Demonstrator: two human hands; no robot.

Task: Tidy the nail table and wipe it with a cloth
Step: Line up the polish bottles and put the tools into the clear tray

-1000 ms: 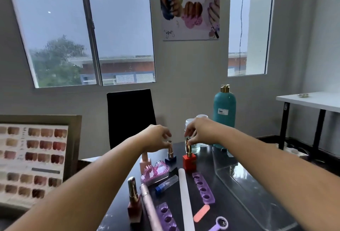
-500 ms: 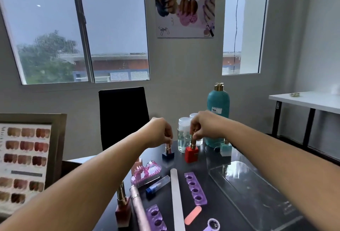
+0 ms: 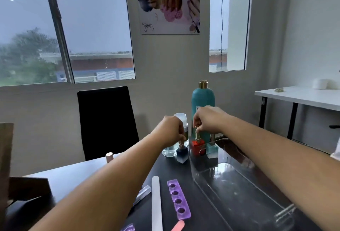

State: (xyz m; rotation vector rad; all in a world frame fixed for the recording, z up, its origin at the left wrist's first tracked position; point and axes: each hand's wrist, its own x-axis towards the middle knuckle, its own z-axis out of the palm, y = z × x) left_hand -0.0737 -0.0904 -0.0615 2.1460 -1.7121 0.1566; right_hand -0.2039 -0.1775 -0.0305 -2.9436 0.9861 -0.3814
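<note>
My left hand (image 3: 170, 129) pinches the gold cap of a dark blue nail polish bottle (image 3: 182, 154), held just left of the clear plastic tray (image 3: 239, 199). My right hand (image 3: 207, 118) grips the gold cap of a red nail polish bottle (image 3: 197, 146) at the tray's far end, beside a small teal bottle (image 3: 211, 150) that stands there. The dark nail table (image 3: 114, 168) lies under both arms. No cloth is visible.
A tall teal pump bottle (image 3: 202, 100) and a clear jar (image 3: 171, 149) stand at the table's far edge. A white nail file (image 3: 156, 203), a purple toe separator (image 3: 177, 201), a pink file (image 3: 178, 226) and a pink-capped bottle (image 3: 109, 157) lie nearer. A black chair (image 3: 106, 120) and a white side table (image 3: 301, 96) stand beyond.
Both hands carried their bottles to the right, toward the clear tray. The red bottle is now at the tray's far end and the blue one beside its left wall. The view swung right.
</note>
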